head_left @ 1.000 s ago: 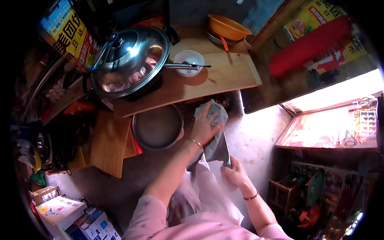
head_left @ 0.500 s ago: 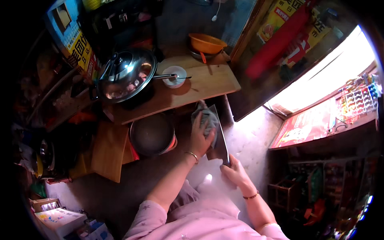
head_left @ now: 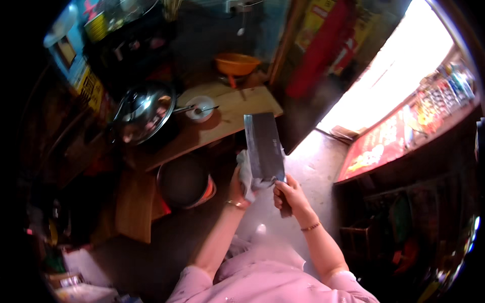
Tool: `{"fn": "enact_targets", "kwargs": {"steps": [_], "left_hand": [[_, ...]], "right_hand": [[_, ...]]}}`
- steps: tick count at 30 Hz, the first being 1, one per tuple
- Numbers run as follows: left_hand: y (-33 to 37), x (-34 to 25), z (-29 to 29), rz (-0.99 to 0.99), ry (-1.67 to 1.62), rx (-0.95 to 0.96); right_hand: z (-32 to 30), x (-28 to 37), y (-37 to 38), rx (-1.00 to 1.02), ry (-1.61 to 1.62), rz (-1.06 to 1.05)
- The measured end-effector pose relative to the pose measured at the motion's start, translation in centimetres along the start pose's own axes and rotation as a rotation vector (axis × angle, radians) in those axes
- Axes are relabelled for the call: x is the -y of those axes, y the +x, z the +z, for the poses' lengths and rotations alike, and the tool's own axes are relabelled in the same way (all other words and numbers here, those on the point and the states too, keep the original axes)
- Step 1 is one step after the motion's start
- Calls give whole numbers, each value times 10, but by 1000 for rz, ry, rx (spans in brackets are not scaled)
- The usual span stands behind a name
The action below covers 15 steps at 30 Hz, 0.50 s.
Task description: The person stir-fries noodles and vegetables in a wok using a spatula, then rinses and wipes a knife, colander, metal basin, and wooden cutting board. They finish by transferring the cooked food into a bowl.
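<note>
Your right hand (head_left: 290,194) is clamped on the cleaver (head_left: 263,144) at its near end; your left hand (head_left: 236,189) grips a cloth (head_left: 245,174), left of the cleaver.

pink top (head_left: 278,283) | short sleeves (head_left: 194,280) | thin gold-coloured bangle (head_left: 235,203), left | brown bracelet (head_left: 310,227), right

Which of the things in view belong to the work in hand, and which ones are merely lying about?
In the work:
cleaver, held in the right grip
pale cloth, held in the left grip

Lying about:
domed metal lid
white bowl
orange basin
wooden board
</note>
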<state>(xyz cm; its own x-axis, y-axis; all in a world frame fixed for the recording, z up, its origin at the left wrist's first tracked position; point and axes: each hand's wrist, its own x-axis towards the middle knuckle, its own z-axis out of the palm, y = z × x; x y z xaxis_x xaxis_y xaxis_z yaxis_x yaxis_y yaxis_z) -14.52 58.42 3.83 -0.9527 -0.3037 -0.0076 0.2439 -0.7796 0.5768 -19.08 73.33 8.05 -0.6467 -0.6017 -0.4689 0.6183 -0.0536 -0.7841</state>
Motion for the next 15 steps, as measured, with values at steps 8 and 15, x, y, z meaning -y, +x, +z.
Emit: {"fn": "enact_targets", "kwargs": {"steps": [8, 15], "left_hand": [[-19, -20, 0, 516, 1206, 132], [30, -9, -2, 625, 1560, 151]], "right_hand": [[9, -4, -4, -71, -481, -114], [-4, -6, -48, 195, -495, -114]]}}
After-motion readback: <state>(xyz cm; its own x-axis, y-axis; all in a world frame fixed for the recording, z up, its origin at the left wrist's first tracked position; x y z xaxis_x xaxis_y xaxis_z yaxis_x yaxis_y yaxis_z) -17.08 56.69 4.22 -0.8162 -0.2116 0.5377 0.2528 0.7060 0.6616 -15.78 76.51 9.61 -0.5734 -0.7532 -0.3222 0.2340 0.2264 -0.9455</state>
